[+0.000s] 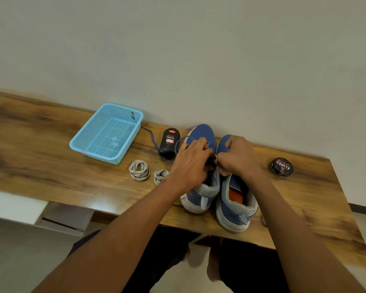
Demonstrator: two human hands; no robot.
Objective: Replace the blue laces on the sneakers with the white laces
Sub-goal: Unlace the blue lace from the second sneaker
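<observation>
Your left hand [191, 163] and right hand [238, 157] curl over the two sneakers [234, 210], hiding the eyelets. Whether either pinches the blue lace [151, 137] is unclear. One white lace coil [160, 176] sits half-covered.

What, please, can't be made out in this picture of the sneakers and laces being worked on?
- Head view: the eyelets of the left sneaker are hidden under the left hand and right hand, so how far the blue lace is unthreaded cannot be told.
- The smaller white lace bundle is partly covered by the left wrist.
- Small print on the polish bottle is too small to read.
</observation>
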